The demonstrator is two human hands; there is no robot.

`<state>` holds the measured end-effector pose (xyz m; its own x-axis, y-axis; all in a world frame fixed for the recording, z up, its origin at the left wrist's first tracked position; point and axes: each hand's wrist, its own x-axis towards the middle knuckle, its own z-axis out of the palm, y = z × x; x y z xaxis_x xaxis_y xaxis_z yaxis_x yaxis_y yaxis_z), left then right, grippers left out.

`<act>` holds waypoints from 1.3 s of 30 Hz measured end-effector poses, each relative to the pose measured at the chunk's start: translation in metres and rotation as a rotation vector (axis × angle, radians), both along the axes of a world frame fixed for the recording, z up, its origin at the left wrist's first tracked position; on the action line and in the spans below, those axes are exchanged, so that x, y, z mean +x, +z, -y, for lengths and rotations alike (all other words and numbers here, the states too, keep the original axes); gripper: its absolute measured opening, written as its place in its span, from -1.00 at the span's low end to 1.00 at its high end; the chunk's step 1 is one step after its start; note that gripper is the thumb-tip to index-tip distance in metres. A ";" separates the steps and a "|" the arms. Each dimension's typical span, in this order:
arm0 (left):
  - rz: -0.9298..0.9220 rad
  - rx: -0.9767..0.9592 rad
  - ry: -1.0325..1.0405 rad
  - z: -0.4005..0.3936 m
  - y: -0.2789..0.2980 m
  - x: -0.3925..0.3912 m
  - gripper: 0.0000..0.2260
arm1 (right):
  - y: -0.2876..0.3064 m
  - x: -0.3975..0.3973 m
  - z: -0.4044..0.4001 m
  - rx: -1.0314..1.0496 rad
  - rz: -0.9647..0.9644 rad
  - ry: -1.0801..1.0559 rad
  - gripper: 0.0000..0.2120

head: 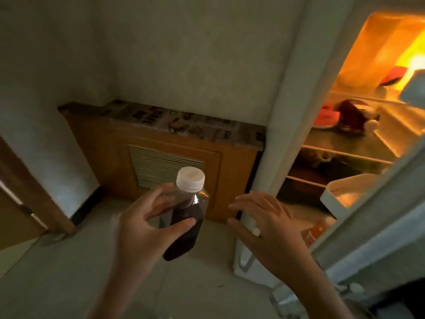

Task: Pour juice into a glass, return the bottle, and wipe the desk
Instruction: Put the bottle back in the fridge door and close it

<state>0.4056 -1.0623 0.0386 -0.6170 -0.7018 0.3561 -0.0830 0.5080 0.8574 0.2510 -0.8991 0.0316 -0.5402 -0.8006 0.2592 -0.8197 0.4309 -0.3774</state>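
Note:
My left hand (147, 223) grips a clear plastic bottle (186, 217) with a white screw cap, held upright in front of me. Dark juice fills it up to the shoulder. Fingers wrap the bottle's middle from the left. My right hand (264, 224) hovers to the right of the bottle with fingers spread, holding nothing, in front of the fridge's left edge. The fridge (289, 111) stands open on the right, lit orange inside. No glass or cloth is in view.
The fridge shelves hold a dark jar (353, 116) and a plate with red food (326, 116). The fridge door (379, 215) swings out at lower right with a white tray (345, 192). A wooden cabinet (165, 157) with a vent stands against the wall. A wooden door edge (27, 203) is at left.

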 end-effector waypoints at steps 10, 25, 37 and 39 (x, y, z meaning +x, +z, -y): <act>0.065 0.023 -0.684 0.090 -0.006 -0.153 -0.37 | -0.003 -0.031 0.018 -0.095 -0.073 -0.660 -0.78; -0.197 0.267 -1.349 0.008 0.026 -0.316 -0.40 | 0.008 -0.036 -0.003 -0.083 -0.111 -1.190 -0.67; -0.088 0.482 -1.788 -0.081 0.040 -0.400 -0.35 | 0.008 -0.044 0.010 -0.019 -0.122 -1.438 -0.72; -0.049 0.527 -1.862 -0.095 0.036 -0.410 -0.37 | 0.009 -0.049 0.016 -0.051 -0.131 -1.512 -0.72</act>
<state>-0.0047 -0.9676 0.0745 -0.5971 0.6960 0.3988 0.1980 -0.3539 0.9141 0.2022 -0.9153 0.0409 -0.7920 0.4790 0.3785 0.3391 0.8608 -0.3796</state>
